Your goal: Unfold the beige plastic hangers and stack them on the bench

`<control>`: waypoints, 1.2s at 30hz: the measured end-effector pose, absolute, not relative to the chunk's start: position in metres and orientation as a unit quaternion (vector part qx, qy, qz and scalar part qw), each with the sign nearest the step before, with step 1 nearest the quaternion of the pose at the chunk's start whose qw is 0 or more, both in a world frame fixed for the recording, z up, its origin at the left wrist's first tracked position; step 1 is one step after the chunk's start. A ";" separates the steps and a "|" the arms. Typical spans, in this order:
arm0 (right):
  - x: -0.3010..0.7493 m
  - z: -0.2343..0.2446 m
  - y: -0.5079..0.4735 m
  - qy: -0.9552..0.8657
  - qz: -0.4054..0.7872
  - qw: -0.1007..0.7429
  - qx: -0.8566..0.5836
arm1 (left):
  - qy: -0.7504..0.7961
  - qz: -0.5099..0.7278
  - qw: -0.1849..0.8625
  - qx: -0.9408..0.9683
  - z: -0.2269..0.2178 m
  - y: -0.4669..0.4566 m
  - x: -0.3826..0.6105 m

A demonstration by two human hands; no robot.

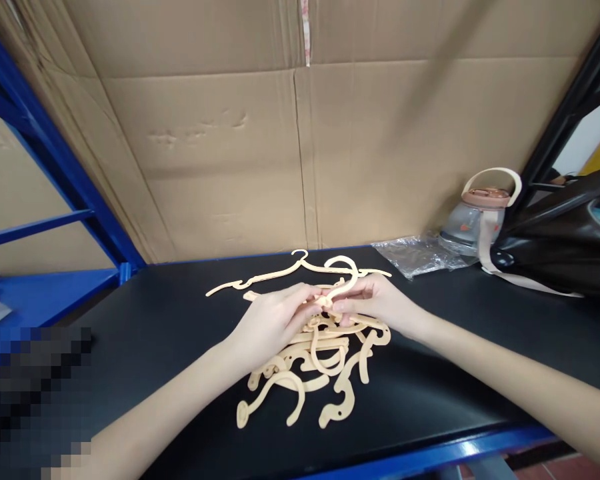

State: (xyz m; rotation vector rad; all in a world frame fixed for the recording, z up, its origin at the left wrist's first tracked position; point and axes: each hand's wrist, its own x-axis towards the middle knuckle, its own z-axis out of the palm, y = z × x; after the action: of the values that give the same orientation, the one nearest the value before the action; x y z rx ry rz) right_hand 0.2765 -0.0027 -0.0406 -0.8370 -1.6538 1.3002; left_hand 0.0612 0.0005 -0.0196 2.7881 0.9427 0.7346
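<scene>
Both hands meet over the middle of the table, fingertips pinched around the base of a cream plastic hanger hook [353,272], whose curve rises above the fingers. My left hand [280,312] closes on it from the left, and a flat cream end sticks out behind that hand. From the right, my right hand [380,301] grips the same base; its fingers partly hide the joint. Below them lies a heap of loose hanger parts [320,343], with hooks and curved arms overlapping. Beyond the hands rests an assembled hanger [275,272], arms spread, partly covered by the held hook.
The black table [180,347] has a blue metal front edge. At the back right are a crumpled clear plastic bag [407,255] and a bottle [473,217] with a strap, beside a black bag [565,233]. A cardboard wall [220,160] closes off the back; a blue frame [55,147] stands left.
</scene>
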 end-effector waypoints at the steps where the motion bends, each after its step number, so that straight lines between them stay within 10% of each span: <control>1: 0.280 -0.039 -0.001 -0.679 0.502 0.409 -0.346 | 0.314 0.244 0.019 0.917 -0.021 0.002 0.060; 9: 0.285 -0.038 -0.001 -0.847 0.067 0.280 -0.447 | 0.410 0.267 -0.017 0.872 -0.022 0.015 0.050; 36: 0.277 -0.032 -0.018 -0.841 0.036 0.332 -0.425 | 0.347 0.392 0.398 0.754 -0.014 -0.005 0.063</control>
State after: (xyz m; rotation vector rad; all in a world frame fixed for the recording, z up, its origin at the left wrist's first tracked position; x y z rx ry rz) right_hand 0.2772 -0.0178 -0.0324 -1.1108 -2.1990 0.0932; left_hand 0.0632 -0.0054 -0.0141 1.9082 0.8785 0.9917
